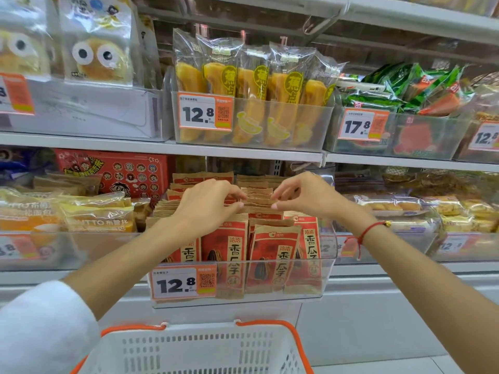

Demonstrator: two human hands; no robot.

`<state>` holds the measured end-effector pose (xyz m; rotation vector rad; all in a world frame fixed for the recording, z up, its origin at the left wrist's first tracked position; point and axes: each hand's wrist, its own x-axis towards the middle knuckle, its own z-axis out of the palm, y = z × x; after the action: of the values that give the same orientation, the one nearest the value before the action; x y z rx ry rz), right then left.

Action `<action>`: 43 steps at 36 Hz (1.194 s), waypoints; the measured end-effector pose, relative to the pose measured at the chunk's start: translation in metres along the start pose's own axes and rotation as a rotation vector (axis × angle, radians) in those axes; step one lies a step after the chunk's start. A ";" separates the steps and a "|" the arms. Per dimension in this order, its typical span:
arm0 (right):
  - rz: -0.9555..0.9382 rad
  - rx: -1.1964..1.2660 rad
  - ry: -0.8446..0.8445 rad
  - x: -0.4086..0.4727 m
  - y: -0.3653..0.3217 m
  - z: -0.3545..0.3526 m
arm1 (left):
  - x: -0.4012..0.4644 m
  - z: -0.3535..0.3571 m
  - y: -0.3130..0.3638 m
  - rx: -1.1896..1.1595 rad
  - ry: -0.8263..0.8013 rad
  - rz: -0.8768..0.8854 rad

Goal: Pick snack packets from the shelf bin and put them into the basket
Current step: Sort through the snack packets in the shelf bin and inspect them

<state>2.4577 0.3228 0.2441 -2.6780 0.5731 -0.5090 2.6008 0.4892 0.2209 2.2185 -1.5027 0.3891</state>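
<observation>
1. Far left, your white sleeve fills the lower corner, the forearm reaching up and over the front wall of the clear shelf bin.

2. Your left hand is inside the bin, knuckles up, fingers curled forward with the tips closing on the top edges of the red and brown snack packets in the middle rows. It looks like a pinch on packet tops, though which packet, or how many, cannot be told.

3. The packets stand upright in packed rows behind the orange price tag reading 12.8. The bin appears full; none of them is raised above the others.

4. Your right hand mirrors the left just beside it, thumb and forefinger narrowed onto the same row of packet tops, the other fingers loosely bent. A red string bracelet circles that wrist.

5. Below, the white basket with orange handles waits directly under the bin. What shows of its inside holds no packet, but its floor is out of view.

6. Progress, as a judgement: the grasp is being made; lifting out and dropping into the basket remain.
</observation>
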 end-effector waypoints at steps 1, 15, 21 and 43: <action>-0.011 -0.055 0.022 0.003 -0.001 0.004 | 0.001 0.000 0.000 0.002 -0.014 -0.018; 0.012 -0.330 0.166 0.042 -0.002 0.028 | 0.021 -0.005 -0.004 -0.033 -0.101 -0.060; -0.034 -0.325 0.165 0.028 0.001 0.026 | 0.042 0.007 -0.001 -0.043 -0.158 -0.049; 0.031 -0.008 0.120 0.019 0.019 0.029 | 0.043 0.007 -0.001 -0.190 -0.230 -0.105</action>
<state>2.4796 0.3055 0.2157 -2.6550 0.6511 -0.6637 2.6176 0.4515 0.2347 2.2360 -1.4595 -0.0428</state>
